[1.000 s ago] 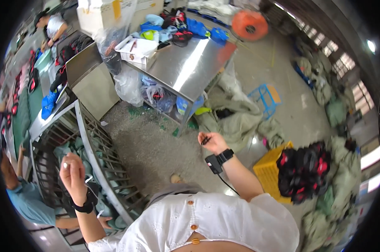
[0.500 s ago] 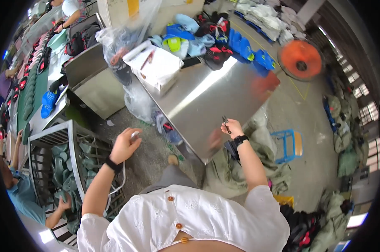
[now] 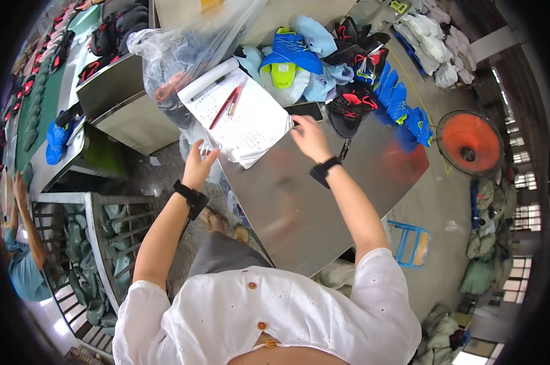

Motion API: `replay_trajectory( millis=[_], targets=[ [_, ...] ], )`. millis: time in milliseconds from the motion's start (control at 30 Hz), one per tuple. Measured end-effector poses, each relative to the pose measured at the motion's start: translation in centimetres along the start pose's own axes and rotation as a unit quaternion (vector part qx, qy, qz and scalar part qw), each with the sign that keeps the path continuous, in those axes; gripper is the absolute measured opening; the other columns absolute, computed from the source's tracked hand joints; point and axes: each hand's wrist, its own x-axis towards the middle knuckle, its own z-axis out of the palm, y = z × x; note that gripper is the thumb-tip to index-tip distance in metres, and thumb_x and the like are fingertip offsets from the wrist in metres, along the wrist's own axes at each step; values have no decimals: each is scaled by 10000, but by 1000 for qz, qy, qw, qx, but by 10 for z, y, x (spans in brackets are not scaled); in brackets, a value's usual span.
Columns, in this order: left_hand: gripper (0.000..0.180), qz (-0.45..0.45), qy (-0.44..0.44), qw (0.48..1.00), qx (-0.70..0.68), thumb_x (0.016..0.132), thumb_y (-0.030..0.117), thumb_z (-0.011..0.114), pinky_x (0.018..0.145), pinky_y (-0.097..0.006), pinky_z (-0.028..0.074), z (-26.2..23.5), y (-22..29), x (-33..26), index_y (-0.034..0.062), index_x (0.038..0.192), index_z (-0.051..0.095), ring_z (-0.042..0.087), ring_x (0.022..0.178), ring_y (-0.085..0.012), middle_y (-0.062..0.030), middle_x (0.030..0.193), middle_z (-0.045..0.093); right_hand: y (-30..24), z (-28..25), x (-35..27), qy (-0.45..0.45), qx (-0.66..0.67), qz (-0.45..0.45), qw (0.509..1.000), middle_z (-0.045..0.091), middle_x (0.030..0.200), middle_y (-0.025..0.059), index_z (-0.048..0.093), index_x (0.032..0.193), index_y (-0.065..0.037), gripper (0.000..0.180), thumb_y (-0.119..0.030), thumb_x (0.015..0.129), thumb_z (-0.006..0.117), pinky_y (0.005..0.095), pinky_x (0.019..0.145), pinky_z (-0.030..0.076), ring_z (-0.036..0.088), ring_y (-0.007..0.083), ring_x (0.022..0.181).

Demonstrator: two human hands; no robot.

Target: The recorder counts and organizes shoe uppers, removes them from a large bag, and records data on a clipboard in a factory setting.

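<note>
On the metal table [image 3: 299, 225] lies a white paper pad [image 3: 250, 115] with handwriting, a red pen [image 3: 224, 108] and a second slim pen on top. My right hand [image 3: 311, 140] is at the pad's right edge, its fingers closed on the paper. Beside that wrist, small black thread snips [image 3: 345, 149] rest on the metal. A black phone [image 3: 305, 111] lies just beyond the fingertips. My left hand [image 3: 197, 167] hovers off the table's left edge, near the pad's lower corner. Something small and pale shows between its thumb and fingers, too small to name.
Blue, black and red shoe uppers [image 3: 293, 52] pile up at the table's back. A clear plastic bag [image 3: 165, 67] hangs at the left. Left stands a metal rack cart [image 3: 92, 243] of green shoe lasts, a person beside it. An orange fan [image 3: 469, 143] and blue stool [image 3: 411, 243] stand right.
I have come closer to the table. My right hand has let go of the snips and reached forward to the pad. My left hand has moved forward toward the pad too.
</note>
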Motion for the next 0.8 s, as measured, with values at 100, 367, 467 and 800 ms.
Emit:
replay_trajectory(
  millis=[100, 367, 467, 800],
  targets=[
    [606, -38, 28, 995, -89, 751, 191, 663, 598, -299, 454, 16, 10, 35, -44, 1219, 356, 562, 687, -171, -140, 805, 580, -41, 33, 49, -27, -18, -93, 995, 536, 944, 103, 597, 1012, -92, 281, -88, 731, 607, 357, 731, 456, 556, 274, 871],
    [481, 51, 74, 992, -94, 718, 13, 652, 528, -246, 425, -1, -1, 52, -11, 1137, 417, 493, 567, -95, -99, 780, 591, -69, 59, 113, -152, -152, -171, 962, 526, 979, 86, 543, 1110, -121, 412, -99, 710, 636, 365, 739, 458, 541, 269, 891],
    [535, 10, 56, 991, -123, 685, 40, 698, 515, -249, 407, -5, 12, 47, -7, 1135, 415, 455, 562, -102, -57, 791, 513, -68, 64, 112, -149, -177, -211, 950, 522, 964, 89, 526, 1119, -98, 451, -114, 688, 658, 365, 735, 454, 527, 273, 893],
    [589, 200, -17, 972, 119, 614, 69, 721, 508, -326, 467, 26, 42, -35, 63, 1141, 457, 543, 603, -230, -112, 1002, 435, -85, 69, 118, -143, -177, -199, 953, 479, 914, 70, 556, 1080, -131, 353, -121, 735, 630, 347, 613, 471, 565, 229, 771]
  ],
)
